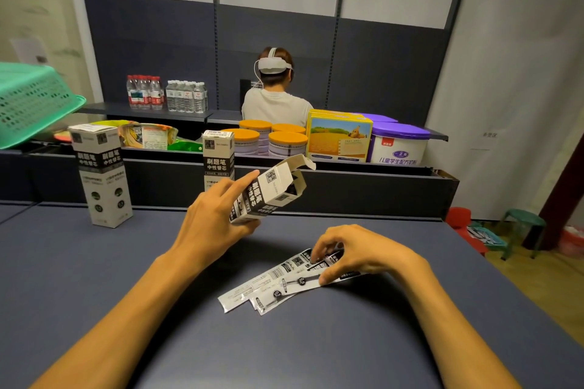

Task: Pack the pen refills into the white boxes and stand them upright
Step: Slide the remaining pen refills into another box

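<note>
My left hand (215, 218) holds a white box (271, 193) tilted above the dark table, its open flap end pointing up and to the right. Dark refill packets show inside its mouth. My right hand (354, 253) pinches a few flat pen refill packets (271, 286) that lie fanned on the table in front of me. Two more white boxes stand upright on the table: one at the left (101, 177), one behind my left hand (218, 155).
The dark table (126, 278) ends at a raised ledge (347, 189). Behind the ledge are orange-lidded cans (287, 142), a yellow box (338, 139) and a purple-lidded tub (399, 142). A green basket (28, 101) sits far left. A person sits beyond, back turned.
</note>
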The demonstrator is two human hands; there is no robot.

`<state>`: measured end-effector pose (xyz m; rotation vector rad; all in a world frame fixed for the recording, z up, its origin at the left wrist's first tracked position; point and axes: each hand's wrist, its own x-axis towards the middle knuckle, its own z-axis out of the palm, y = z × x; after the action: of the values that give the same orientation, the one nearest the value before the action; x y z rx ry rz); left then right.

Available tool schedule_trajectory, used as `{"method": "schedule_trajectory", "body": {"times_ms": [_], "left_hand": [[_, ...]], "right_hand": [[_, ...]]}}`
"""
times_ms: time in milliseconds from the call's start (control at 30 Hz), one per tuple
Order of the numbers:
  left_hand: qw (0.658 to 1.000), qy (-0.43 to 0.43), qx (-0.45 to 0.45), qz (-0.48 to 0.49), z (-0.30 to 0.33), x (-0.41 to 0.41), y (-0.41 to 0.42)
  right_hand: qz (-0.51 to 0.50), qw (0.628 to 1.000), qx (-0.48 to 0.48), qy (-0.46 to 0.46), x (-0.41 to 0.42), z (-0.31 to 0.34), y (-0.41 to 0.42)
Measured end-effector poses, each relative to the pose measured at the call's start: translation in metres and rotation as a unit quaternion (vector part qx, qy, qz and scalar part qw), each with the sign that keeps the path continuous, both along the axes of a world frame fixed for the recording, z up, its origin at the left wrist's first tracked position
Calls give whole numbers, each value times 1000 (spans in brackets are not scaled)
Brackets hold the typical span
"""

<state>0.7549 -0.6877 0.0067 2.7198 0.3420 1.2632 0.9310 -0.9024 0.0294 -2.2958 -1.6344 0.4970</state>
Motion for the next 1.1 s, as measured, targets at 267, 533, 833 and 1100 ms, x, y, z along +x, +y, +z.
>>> {"method": "schedule_trajectory", "body": {"times_ms": [267, 533, 833, 1100], "left_hand": [[1000, -3, 2, -2, 0, 0, -1], [1000, -3, 0, -5, 0, 0, -2], [1000, -4, -2, -5, 1, -1, -2], [1000, -4, -2, 0, 2, 0, -1]], "right_hand": [[32, 999, 25, 7, -13, -2, 9], [34, 999, 7, 13, -13, -1, 6], [33, 998, 19, 53, -9, 3, 1], [-6, 959, 250, 136, 7, 36, -29]]}}
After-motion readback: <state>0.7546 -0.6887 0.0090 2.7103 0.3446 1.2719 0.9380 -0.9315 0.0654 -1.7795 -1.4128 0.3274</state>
